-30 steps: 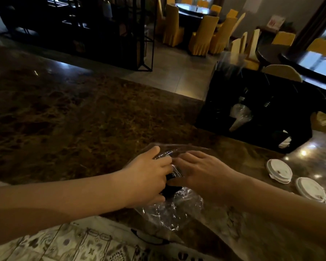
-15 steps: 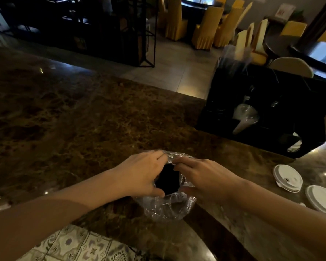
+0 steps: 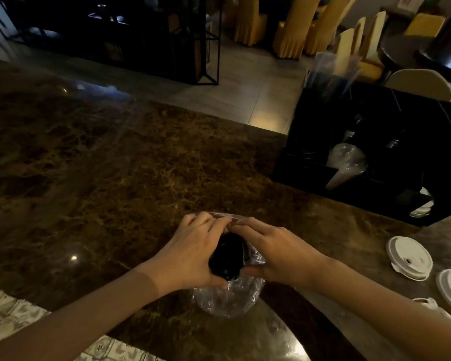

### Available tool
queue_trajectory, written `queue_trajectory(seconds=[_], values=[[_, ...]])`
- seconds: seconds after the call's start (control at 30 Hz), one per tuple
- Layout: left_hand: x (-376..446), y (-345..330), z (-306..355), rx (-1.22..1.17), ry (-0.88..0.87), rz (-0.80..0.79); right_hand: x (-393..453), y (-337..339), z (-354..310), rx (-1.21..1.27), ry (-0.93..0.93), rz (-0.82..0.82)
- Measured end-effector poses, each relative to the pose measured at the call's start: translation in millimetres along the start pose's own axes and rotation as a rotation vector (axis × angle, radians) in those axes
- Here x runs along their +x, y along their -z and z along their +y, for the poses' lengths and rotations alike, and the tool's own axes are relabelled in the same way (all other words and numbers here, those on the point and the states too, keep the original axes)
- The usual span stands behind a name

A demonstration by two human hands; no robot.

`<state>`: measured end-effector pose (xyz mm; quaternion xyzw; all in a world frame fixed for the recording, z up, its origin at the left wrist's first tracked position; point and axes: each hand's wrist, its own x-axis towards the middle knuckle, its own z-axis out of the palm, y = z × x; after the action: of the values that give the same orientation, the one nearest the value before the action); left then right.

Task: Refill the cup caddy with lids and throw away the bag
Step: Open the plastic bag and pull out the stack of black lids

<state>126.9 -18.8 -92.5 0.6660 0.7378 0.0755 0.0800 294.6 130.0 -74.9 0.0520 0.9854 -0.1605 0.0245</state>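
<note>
Both hands, left hand (image 3: 193, 252) and right hand (image 3: 276, 252), pinch the clear bag (image 3: 228, 299) of black lids (image 3: 227, 259) at lower centre of the table (image 3: 102, 178), where a sudden tear could spill lids, far from the caddy (image 3: 375, 152).

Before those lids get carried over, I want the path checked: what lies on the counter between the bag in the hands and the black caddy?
In the head view, only bare marble counter lies between the clear bag and the black caddy.
</note>
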Motion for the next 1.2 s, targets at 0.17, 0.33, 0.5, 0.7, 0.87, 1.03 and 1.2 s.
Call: queue_trajectory(seconds=[0.17,0.33,0.5,0.7,0.87,1.03,1.2], values=[[1,-10,-2,-0.067,0.009,0.006,5,-9,13,0.111,0.021,-0.018],[-4,-25,-6,-0.163,0.046,0.016,9,-21,23,0.269,0.018,-0.006],[-19,-40,-13,-0.320,0.121,0.021,10,-35,28,0.401,0.042,0.010],[-29,-48,-18,-0.516,0.139,0.004,8,-47,31,0.511,0.081,0.034],[-45,-59,-15,-0.485,0.016,0.181,5,-55,29,0.600,0.116,0.079],[-52,-64,-6,-0.157,-0.113,0.482,-6,-60,27,0.531,0.125,0.147],[-63,-72,-2,-0.148,-0.041,0.566,-18,-69,19,0.396,0.110,0.351]])
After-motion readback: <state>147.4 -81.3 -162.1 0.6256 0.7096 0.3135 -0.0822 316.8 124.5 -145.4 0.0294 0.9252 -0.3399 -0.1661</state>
